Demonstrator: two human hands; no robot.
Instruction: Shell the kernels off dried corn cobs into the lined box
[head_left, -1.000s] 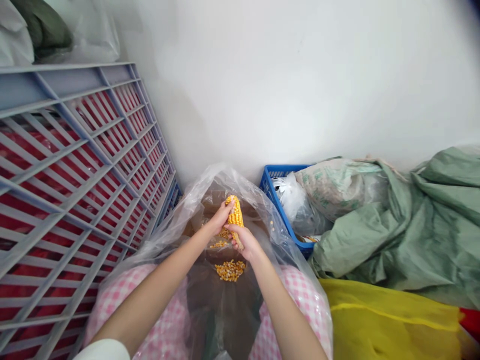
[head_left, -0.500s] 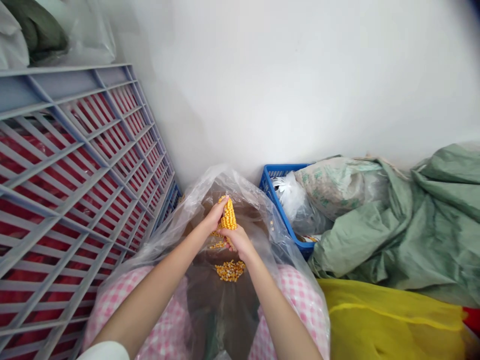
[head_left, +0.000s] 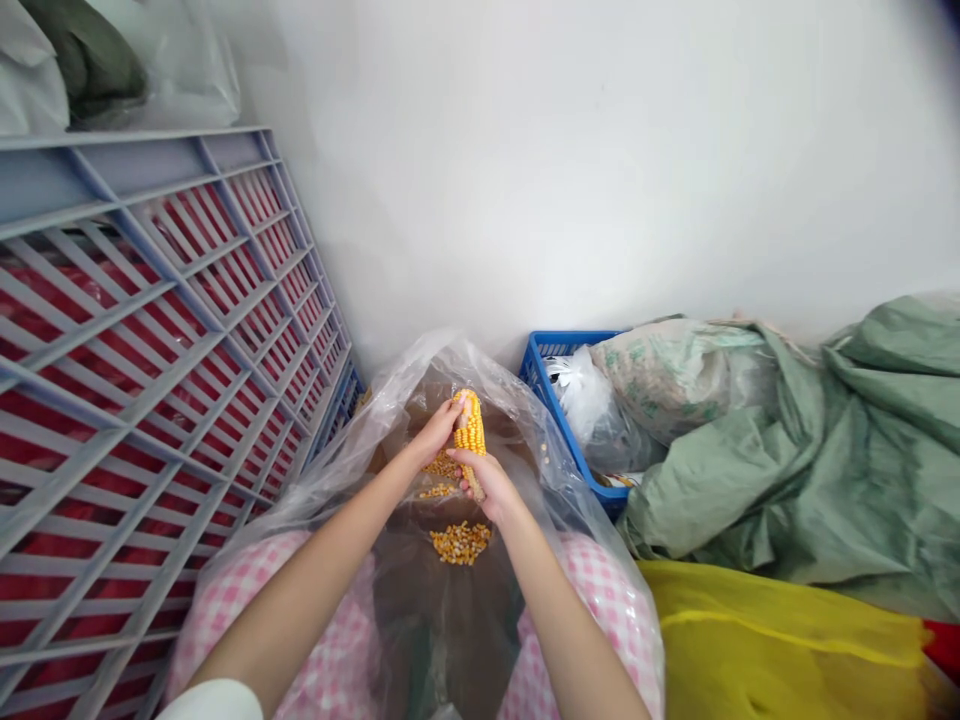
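Note:
A yellow corn cob [head_left: 471,428] stands nearly upright between my hands, with a pale bare patch near its top and a stripped lower end. My right hand [head_left: 486,484] is closed around that lower end. Fingers of my left hand [head_left: 441,426] press on the cob's upper left side, the thumb near the bare patch. Below my hands, loose corn kernels [head_left: 460,543] lie in a heap inside a large clear plastic bag [head_left: 517,385], which spreads over my lap. More kernels sit behind my hands.
A tall grey slatted crate [head_left: 217,320] with red contents rises on the left. To the right stand a blue basket [head_left: 555,405] holding bags, a green cloth [head_left: 765,480] and a yellow mesh bag [head_left: 780,640]. A white wall [head_left: 570,170] closes off the back.
Both hands and the cob have shifted slightly right. The cob has turned, so the pale bare patch near its top now shows beside my left thumb.

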